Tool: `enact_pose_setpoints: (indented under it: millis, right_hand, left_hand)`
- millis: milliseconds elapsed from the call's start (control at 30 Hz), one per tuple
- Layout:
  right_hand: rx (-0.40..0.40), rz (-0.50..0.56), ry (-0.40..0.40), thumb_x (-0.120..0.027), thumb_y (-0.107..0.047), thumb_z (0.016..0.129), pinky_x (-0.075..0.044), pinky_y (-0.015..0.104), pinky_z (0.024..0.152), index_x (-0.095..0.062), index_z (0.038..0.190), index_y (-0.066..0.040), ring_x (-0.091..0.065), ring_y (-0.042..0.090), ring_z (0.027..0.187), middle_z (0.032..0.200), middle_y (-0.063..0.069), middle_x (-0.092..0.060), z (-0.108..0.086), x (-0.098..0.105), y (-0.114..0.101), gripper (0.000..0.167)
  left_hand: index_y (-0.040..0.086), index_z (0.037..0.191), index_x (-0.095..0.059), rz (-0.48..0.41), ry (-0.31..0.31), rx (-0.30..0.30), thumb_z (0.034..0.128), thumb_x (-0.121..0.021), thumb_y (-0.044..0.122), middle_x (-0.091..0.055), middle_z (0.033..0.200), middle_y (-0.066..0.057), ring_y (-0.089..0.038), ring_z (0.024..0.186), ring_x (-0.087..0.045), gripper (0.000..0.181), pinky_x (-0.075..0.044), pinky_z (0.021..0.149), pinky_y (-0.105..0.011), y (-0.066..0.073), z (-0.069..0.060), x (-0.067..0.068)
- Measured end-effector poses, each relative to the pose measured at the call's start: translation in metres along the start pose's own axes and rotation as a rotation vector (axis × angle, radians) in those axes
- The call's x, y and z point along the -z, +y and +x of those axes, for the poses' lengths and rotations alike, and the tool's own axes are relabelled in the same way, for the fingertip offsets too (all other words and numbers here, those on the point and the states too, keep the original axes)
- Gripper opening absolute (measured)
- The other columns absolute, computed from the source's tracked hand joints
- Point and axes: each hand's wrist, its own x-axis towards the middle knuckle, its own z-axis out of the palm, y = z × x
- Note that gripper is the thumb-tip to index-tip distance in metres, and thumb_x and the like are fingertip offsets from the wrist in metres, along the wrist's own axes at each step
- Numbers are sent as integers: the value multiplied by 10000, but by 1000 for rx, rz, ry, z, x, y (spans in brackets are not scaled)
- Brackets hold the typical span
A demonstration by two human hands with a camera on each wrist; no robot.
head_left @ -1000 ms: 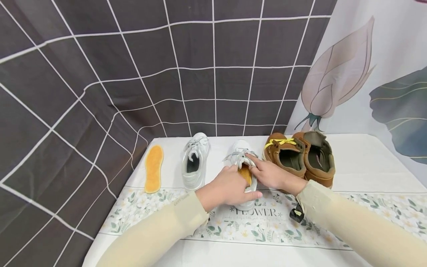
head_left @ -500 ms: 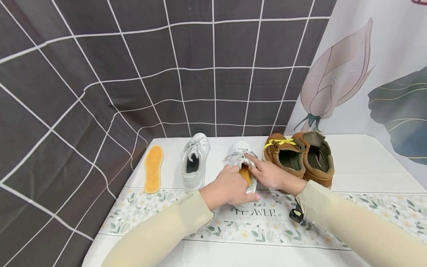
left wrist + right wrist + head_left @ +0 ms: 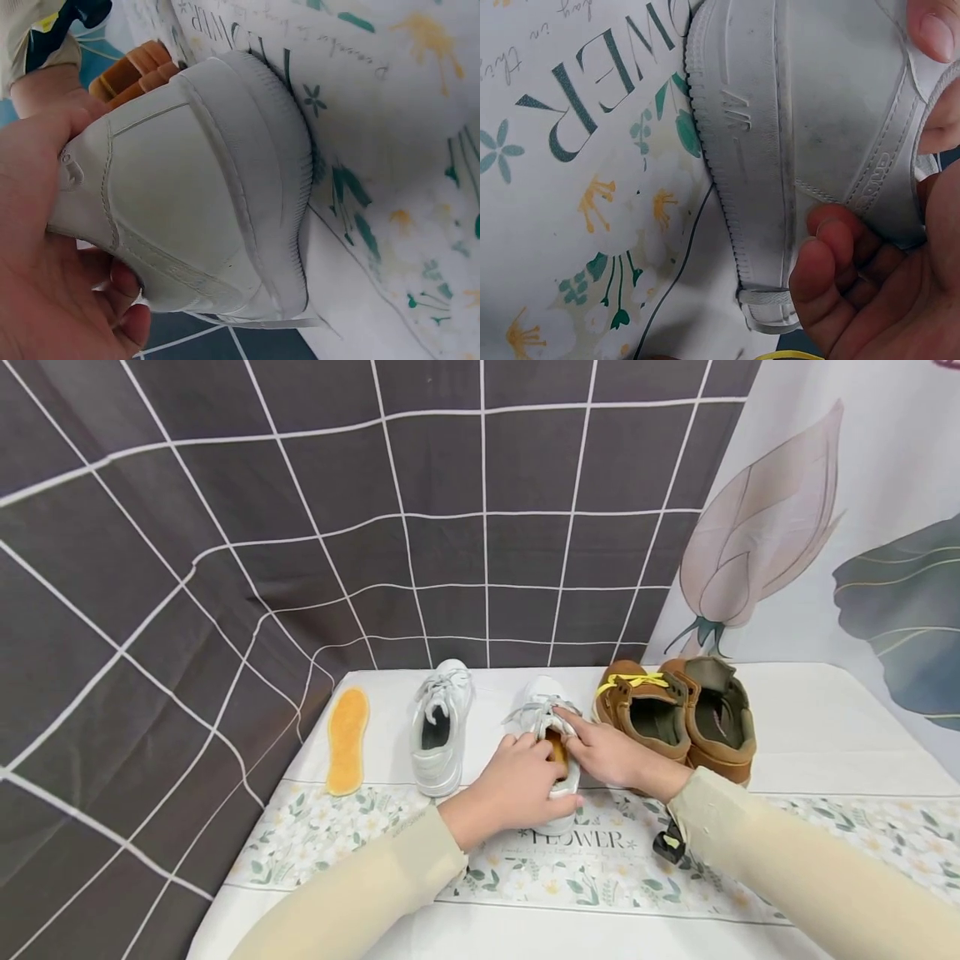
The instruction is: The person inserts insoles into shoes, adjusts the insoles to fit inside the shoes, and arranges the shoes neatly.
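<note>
A white lace-up sneaker (image 3: pixel 542 690) stands between both hands, with an orange insole (image 3: pixel 557 750) visible in its opening. My left hand (image 3: pixel 517 783) grips the heel end, its fingers bent over the collar into the opening and its thumb by the heel. In the left wrist view, the sneaker's heel (image 3: pixel 176 187) lies between that thumb and the curled fingers. Near the tongue, my right hand (image 3: pixel 611 752) holds the opening's right side, with curled fingers against the outer wall in the right wrist view. The fingertips inside the sneaker are partly hidden.
Left of the held sneaker stands a matching white sneaker (image 3: pixel 437 768) with a dark inside. A loose orange insole (image 3: pixel 347 739) lies at the far left. Brown shoes (image 3: pixel 722 747), one with yellow laces, stand close to the right hand. A dark gridded cloth (image 3: pixel 450 552) hangs behind.
My left hand's fingers have shifted in the opening and now cover more of the orange insole. The right hand stays at the tongue, and the sneaker has hardly moved.
</note>
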Motion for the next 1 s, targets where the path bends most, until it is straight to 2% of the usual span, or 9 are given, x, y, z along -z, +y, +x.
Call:
enact_pose_setpoints:
  millis: [133, 267, 367, 467, 567, 700, 733, 833, 1000]
  right_hand:
    - [14, -29, 9, -326, -288, 1093, -455, 370, 782, -200, 1611, -137, -420, 132, 483, 573, -17, -490, 0, 0, -1, 554]
    - [20, -53, 17, -314, -285, 1089, -485, 419, 852, -203, 1608, -122, -557, 145, 614, 671, 15, -592, 1, 0, -3, 555]
    - [41, -68, 48, -328, -266, 1082, -502, 493, 952, -227, 1597, -89, -675, 202, 837, 906, 138, -721, 2, -2, -3, 554]
    - [41, -75, 49, -346, -276, 1083, -507, 514, 971, -212, 1596, -76, -683, 224, 934, 1057, 215, -718, -1, -7, -2, 566]
    - [5, -55, 12, -369, -315, 1084, -537, 458, 846, -147, 1606, -100, -654, 181, 810, 910, 177, -717, -6, -13, -1, 607]
    - [-60, 39, -36, -448, -425, 1056, -503, 363, 655, -58, 1618, -168, -594, 159, 588, 665, 80, -634, -9, -16, 0, 732]
    - [-76, 61, -40, -474, -446, 1042, -500, 357, 652, -45, 1620, -183, -590, 165, 565, 700, 94, -649, -9, -16, 0, 766]
    - [-147, 182, -82, -503, -444, 1021, -524, 372, 550, 19, 1618, -225, -566, 195, 462, 647, 122, -618, -11, -17, -2, 823]
    - [-215, 286, -81, -421, -293, 1022, -493, 346, 454, 60, 1617, -251, -528, 199, 426, 593, 126, -591, -13, -21, -2, 765]
  left_hand:
    - [288, 1128, -724, -74, 55, 13, 921, -513, 675, -608, 1196, 32, -173, 1065, -484, 488, -392, 891, -363, -4, -5, 1]
    - [273, 1221, -680, -192, 137, 46, 922, -542, 639, -565, 1323, 8, -189, 1182, -470, 492, -394, 982, -390, -8, -9, -1]
    - [204, 1337, -599, -364, 256, 102, 944, -565, 551, -503, 1407, -43, -229, 1278, -445, 526, -388, 1071, -440, -10, -14, -8]
    - [105, 1435, -481, -621, 339, 190, 980, -562, 423, -421, 1467, -120, -276, 1355, -407, 561, -361, 1141, -473, -10, -20, -19]
    - [28, 1494, -380, -907, 296, 333, 1033, -481, 382, -372, 1488, -190, -337, 1375, -408, 590, -360, 1148, -511, -10, -24, -30]
    - [14, 1499, -381, -1236, 124, 570, 1063, -337, 490, -448, 1459, -214, -375, 1333, -467, 647, -370, 1124, -552, -14, -23, -38]
    - [6, 1488, -392, -1315, 90, 610, 1062, -322, 503, -478, 1427, -208, -361, 1309, -484, 659, -380, 1117, -543, -16, -22, -39]
    - [5, 1470, -416, -1507, 27, 675, 1062, -318, 492, -513, 1330, -173, -295, 1213, -504, 643, -420, 1079, -496, -20, -19, -41]
    - [14, 1440, -447, -1728, 18, 685, 1059, -348, 489, -516, 1221, -109, -209, 1109, -483, 618, -448, 1019, -419, -19, -18, -40]
